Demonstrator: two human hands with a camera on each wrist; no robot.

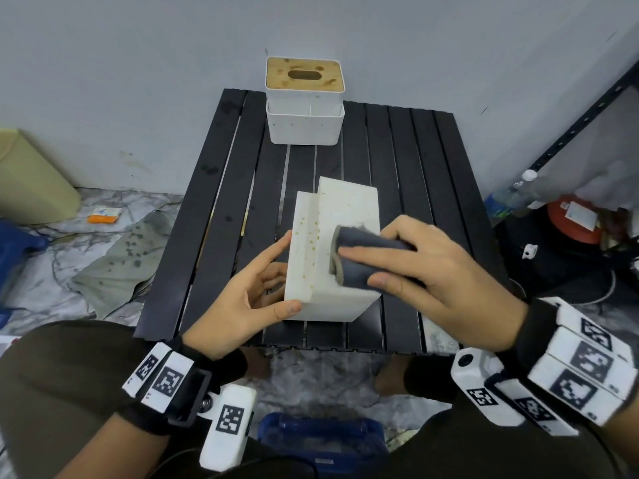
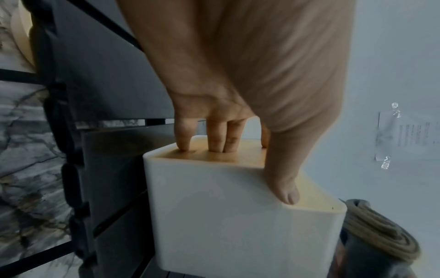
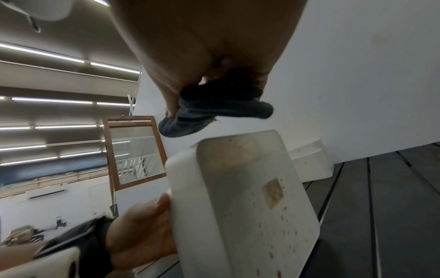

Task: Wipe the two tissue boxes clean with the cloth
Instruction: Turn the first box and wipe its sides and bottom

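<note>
The near tissue box, a white plastic unit with a stepped side compartment, lies tipped on its side at the centre of the black slatted table, its wooden lid face turned toward 9 o'clock. The left hand grasps this box from 9 o'clock: in the left wrist view the fingertips press against the wooden lid face and the thumb runs along the near edge. The upward-facing white side carries yellow-brown specks, densest along the step at the left. The right hand is clenched around a folded dark grey cloth with a lighter tan hem; the cloth sits on the upward face toward the 3 o'clock side of the box, with index finger and thumb laid over it. The right wrist view shows the box's end face with brown spots and a square patch of residue. The far tissue box stands upright at the 12 o'clock edge of the table against the grey wall, well apart from the near box; its bamboo lid has an oval slot and dark stains. Both wrists carry white camera modules with black-and-white square fiducial markers; no text on them is legible. At 9 o'clock on the floor lies an orange-and-white packet, its print unreadable. At 3 o'clock a clear bottle with a blue-green label stands by a black shelf upright; its lettering cannot be read.
</note>
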